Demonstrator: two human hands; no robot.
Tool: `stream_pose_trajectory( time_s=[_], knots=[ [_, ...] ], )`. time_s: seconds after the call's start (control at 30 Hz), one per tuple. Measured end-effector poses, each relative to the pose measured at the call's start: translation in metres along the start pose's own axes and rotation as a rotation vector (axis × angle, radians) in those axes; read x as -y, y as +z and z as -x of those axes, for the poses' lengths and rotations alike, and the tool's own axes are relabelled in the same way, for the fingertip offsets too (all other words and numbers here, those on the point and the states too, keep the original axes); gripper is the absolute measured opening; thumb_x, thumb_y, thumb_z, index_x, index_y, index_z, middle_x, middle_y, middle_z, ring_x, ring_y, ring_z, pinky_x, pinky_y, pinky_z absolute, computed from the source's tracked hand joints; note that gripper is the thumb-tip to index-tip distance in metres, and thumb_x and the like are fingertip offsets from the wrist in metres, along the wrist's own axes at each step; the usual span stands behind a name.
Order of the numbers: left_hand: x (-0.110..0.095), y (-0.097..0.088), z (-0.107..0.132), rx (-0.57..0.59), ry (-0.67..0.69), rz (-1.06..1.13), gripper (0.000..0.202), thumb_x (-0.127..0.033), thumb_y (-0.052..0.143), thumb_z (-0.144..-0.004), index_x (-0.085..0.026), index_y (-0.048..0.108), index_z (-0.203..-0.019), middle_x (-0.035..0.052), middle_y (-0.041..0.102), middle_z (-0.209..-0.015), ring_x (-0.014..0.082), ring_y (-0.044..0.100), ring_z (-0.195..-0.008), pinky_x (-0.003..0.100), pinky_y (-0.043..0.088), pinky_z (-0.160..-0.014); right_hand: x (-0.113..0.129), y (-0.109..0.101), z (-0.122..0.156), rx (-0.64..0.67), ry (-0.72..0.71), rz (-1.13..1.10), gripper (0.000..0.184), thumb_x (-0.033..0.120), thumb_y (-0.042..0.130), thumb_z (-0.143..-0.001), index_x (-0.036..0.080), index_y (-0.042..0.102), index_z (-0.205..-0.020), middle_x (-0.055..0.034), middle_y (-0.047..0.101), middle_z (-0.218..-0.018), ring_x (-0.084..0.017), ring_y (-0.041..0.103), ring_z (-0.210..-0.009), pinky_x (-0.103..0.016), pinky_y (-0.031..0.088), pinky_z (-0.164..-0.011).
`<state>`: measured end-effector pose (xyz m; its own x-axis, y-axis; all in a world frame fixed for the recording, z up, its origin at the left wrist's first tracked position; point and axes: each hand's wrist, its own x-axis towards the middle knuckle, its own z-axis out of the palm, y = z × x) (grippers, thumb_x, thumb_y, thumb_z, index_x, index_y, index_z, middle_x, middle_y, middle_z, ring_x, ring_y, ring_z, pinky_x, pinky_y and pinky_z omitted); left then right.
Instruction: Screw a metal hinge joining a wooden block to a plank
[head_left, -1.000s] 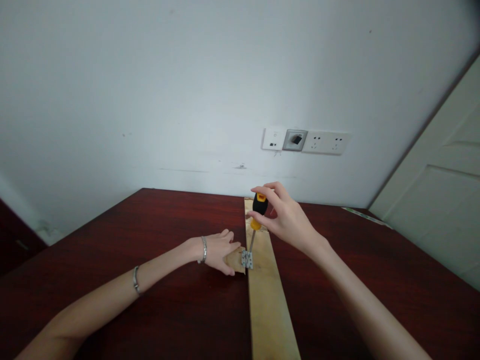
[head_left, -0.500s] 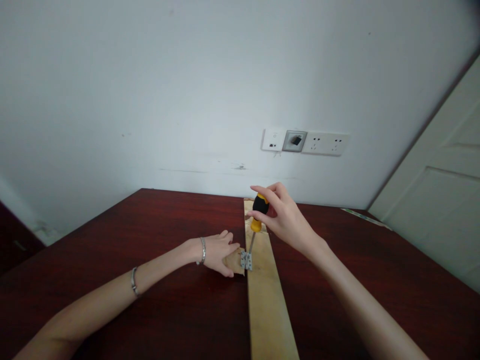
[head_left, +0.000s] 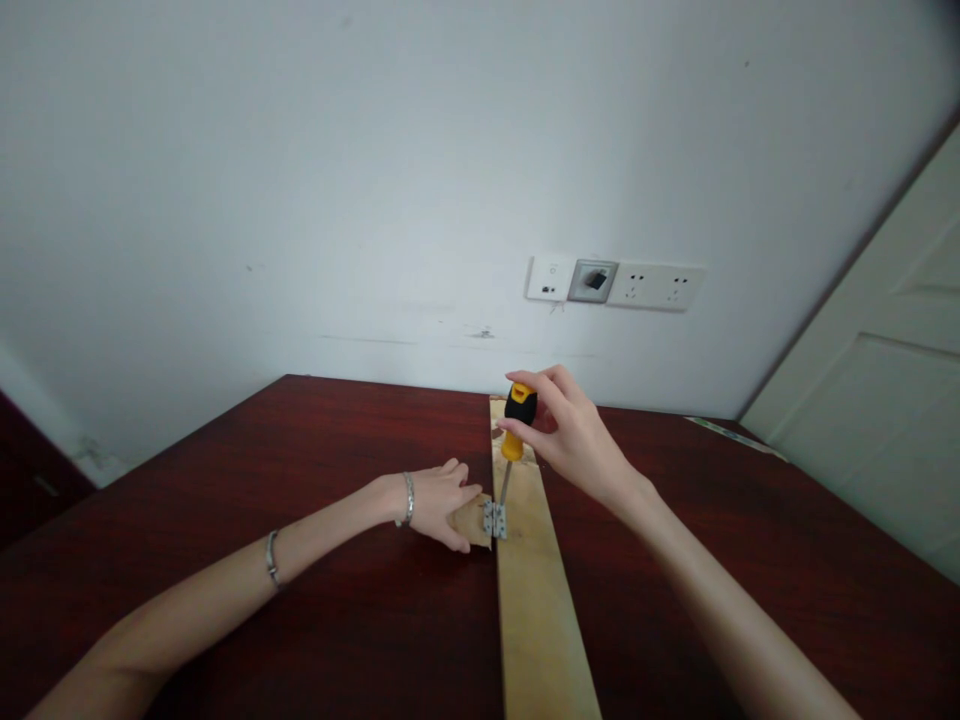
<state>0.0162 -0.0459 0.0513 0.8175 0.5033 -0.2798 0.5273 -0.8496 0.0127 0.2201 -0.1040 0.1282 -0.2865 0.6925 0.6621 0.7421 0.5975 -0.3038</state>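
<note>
Worktop (head_left: 367,430): dark red, glossy, faintly grained, its far edge against a pale, scuffed wall (head_left: 375,200). Room: a white panelled door or panel (head_left: 900,400) stood at the right, and a dark red surface (head_left: 37,500) showed at the lower left. On the wall, side by side: a white outlet plate (head_left: 536,284), a grey-framed plate (head_left: 578,271) with a black fitting (head_left: 598,281) at its centre, and a wide white socket plate (head_left: 657,286) with two sets of slots. Lettering: small marks on the leftmost plate were too fine to read; a narrow strip (head_left: 739,438) at the worktop's far right edge bore green-tinged printing, likewise illegible. One long pale wooden board (head_left: 536,610), laid on the worktop from the near edge of view towards the wall, stained at its far end. One small wooden piece (head_left: 469,522), just beside the board's left edge; one silvery metal hinge (head_left: 494,519), spanning the two. One screwdriver (head_left: 520,409), yellow and black, tilted, its tip at the hinge's right leaf; whether it sat in a screw could not be told. Left hand (head_left: 437,506): fingers spread over the small wooden piece, gripping its edges; a silvery bracelet (head_left: 409,500) at the wrist, a bangle (head_left: 271,560) on the forearm. Right hand (head_left: 571,432): fingers pinched about the screwdriver's handle.
</note>
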Motion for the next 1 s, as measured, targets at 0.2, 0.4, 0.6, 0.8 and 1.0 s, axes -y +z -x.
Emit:
stream_pose_trajectory(
  time_s=[0.2, 0.4, 0.6, 0.8, 1.0],
  knots=[
    [0.0005, 0.0012, -0.0009, -0.017, 0.005, -0.008, 0.086, -0.065, 0.063, -0.068, -0.012, 0.046, -0.133, 0.0145, 0.05, -0.11, 0.0303, 0.046, -0.102, 0.037, 0.042, -0.09, 0.005, -0.0032, -0.0007, 0.004, -0.091, 0.005, 0.042, 0.016, 0.053, -0.081, 0.02, 0.047, -0.123, -0.0082, 0.057, -0.111, -0.022, 0.057, -0.096, -0.038, 0.05, -0.083],
    [0.0, -0.0004, -0.0003, 0.0, 0.005, -0.01, 0.087, -0.067, 0.062, -0.069, -0.011, 0.045, -0.134, 0.0151, 0.049, -0.111, 0.0304, 0.045, -0.102, 0.037, 0.041, -0.09, 0.0044, -0.0016, 0.0015, -0.001, -0.031, 0.082, 0.034, 0.037, 0.055, -0.086, 0.023, 0.055, -0.118, -0.0087, 0.054, -0.108, -0.015, 0.057, -0.071, -0.031, 0.051, -0.063],
    [0.0008, 0.0005, -0.0001, -0.001, -0.002, -0.009, 0.089, -0.067, 0.062, -0.069, -0.011, 0.044, -0.136, 0.0151, 0.049, -0.111, 0.0307, 0.045, -0.103, 0.037, 0.042, -0.09, 0.0058, -0.0027, 0.0014, -0.014, -0.037, 0.039, 0.049, 0.022, 0.054, -0.081, 0.02, 0.04, -0.128, -0.0085, 0.058, -0.106, -0.022, 0.059, -0.087, -0.037, 0.051, -0.075],
    [-0.0013, -0.0022, 0.0005, 0.005, -0.009, -0.011, 0.09, -0.066, 0.063, -0.069, -0.008, 0.044, -0.135, 0.0165, 0.048, -0.114, 0.0311, 0.045, -0.105, 0.037, 0.041, -0.092, 0.0064, -0.0031, 0.001, 0.097, -0.001, 0.018, 0.035, 0.029, 0.045, -0.091, 0.021, 0.043, -0.125, -0.0107, 0.053, -0.116, -0.022, 0.059, -0.089, -0.038, 0.051, -0.076],
    [0.0003, -0.0017, -0.0003, 0.0, -0.003, -0.002, 0.088, -0.067, 0.062, -0.069, -0.006, 0.046, -0.131, 0.0164, 0.049, -0.113, 0.0311, 0.045, -0.104, 0.037, 0.042, -0.09, 0.0019, -0.0026, -0.0001, 0.017, -0.053, -0.023, 0.037, 0.031, 0.053, -0.088, 0.021, 0.046, -0.123, -0.009, 0.054, -0.105, -0.021, 0.058, -0.089, -0.038, 0.05, -0.081]
  ],
)
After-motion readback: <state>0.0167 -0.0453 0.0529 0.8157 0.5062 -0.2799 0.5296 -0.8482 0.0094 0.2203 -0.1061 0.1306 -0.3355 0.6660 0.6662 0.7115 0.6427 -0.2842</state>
